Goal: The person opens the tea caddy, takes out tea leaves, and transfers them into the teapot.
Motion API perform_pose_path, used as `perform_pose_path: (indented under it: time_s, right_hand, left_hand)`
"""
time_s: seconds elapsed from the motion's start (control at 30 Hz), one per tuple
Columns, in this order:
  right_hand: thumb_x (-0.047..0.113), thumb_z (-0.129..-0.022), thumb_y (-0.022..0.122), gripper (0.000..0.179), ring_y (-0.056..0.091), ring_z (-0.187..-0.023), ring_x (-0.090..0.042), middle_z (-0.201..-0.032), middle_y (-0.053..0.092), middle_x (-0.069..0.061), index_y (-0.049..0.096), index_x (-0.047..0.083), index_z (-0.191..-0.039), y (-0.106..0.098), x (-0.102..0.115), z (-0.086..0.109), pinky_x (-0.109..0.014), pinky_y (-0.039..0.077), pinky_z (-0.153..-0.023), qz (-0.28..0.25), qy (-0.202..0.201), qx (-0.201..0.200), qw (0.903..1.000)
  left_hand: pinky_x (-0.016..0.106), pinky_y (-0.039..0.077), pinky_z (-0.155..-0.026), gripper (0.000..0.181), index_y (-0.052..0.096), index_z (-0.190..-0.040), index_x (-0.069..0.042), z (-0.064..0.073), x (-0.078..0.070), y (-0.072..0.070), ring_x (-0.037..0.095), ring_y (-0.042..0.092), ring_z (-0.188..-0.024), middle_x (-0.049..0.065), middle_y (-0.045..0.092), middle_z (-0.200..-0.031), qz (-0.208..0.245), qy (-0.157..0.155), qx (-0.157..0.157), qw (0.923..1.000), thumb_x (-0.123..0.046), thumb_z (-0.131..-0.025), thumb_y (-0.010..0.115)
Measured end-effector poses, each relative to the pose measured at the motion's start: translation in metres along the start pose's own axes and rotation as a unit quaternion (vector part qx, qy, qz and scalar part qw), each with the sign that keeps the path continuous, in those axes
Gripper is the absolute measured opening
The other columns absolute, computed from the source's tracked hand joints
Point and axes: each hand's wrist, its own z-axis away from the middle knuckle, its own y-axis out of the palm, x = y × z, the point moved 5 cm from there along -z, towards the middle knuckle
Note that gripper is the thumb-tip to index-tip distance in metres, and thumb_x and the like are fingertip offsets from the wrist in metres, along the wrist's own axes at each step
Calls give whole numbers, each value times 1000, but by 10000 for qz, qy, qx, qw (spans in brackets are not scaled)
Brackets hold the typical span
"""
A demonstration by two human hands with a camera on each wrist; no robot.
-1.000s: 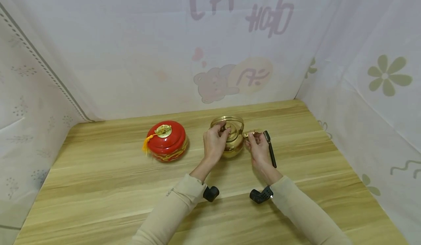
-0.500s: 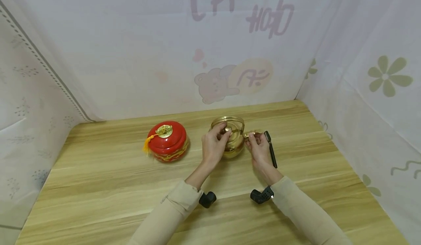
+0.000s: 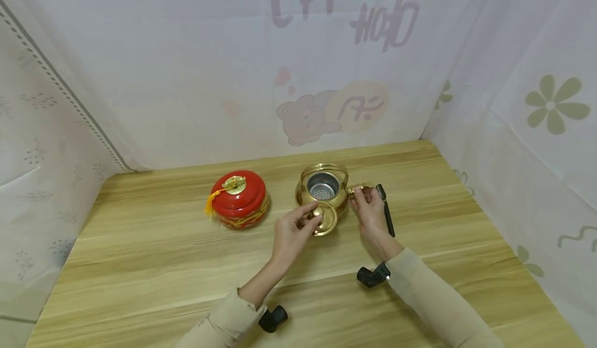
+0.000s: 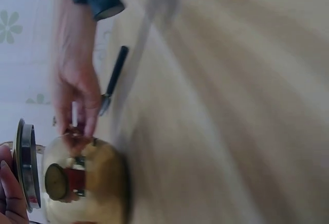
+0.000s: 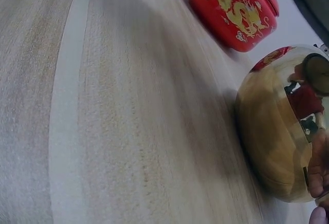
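Note:
My left hand (image 3: 291,236) pinches the round knob of a gold lid (image 3: 330,218), which is tilted and held just in front of the gold teapot (image 3: 302,195). In the left wrist view the lid (image 4: 32,165) is edge-on beside the pot. The teapot's mouth is uncovered and shows a perforated metal strainer (image 3: 323,188) inside. My right hand (image 3: 368,213) pinches the slim gold spout (image 3: 354,190) on the pot's right side. In the right wrist view the pot's shiny body (image 5: 272,126) rests on the table, with the fingertips at the picture's edge.
A red lidded jar (image 3: 240,203) with gold dragons and a yellow tassel stands left of the teapot. Just right of my right hand lies a black-handled tool with a metal end (image 3: 388,216). Printed cloth walls (image 3: 210,104) border the wooden table (image 3: 186,275).
My left hand has lifted the lid off the teapot and drawn it toward me, exposing the strainer. My right hand has stayed at the spout.

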Motion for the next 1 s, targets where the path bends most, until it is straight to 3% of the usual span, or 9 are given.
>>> perform_pose_path:
  time_s: [0.13, 0.43, 0.73, 1.0]
  right_hand:
    - [13, -96, 53, 18, 56, -84, -4, -95, 52, 0, 48, 5, -111, 0, 1, -1, -17, 52, -80, -6, -4, 15, 10000]
    - [13, -96, 52, 20, 55, -85, -4, -97, 51, 0, 47, 4, -113, 0, 0, -1, -19, 52, -83, -59, 9, 53, 10000]
    - [13, -96, 52, 18, 56, -86, -4, -98, 51, -1, 47, 5, -112, 0, 0, 0, -17, 52, -82, -29, 62, 32, 10000]
    - [14, -96, 52, 20, 56, -88, -4, -100, 51, -2, 47, 4, -114, 1, 0, 0, -16, 51, -82, 0, 93, 53, 9999]
  left_hand:
    - [13, 38, -44, 29, 70, -109, -1, 16, 9, -4, 6, 56, -53, 9, 69, -66, -95, -138, 211, 9996, -8, -81, 73]
    - [14, 39, -42, 28, 69, -108, 2, 37, 30, -4, -1, 53, -52, 5, 69, -67, -530, -128, 578, 9968, -4, -80, 72]
    - [11, 38, -43, 25, 70, -106, 0, 43, 45, 2, 0, 54, -53, 7, 68, -65, -624, -302, 748, 9948, -3, -81, 72]
    - [10, 40, -46, 25, 70, -105, 0, 44, 48, 5, 0, 52, -54, 6, 68, -67, -710, -328, 814, 9936, -3, -81, 72]
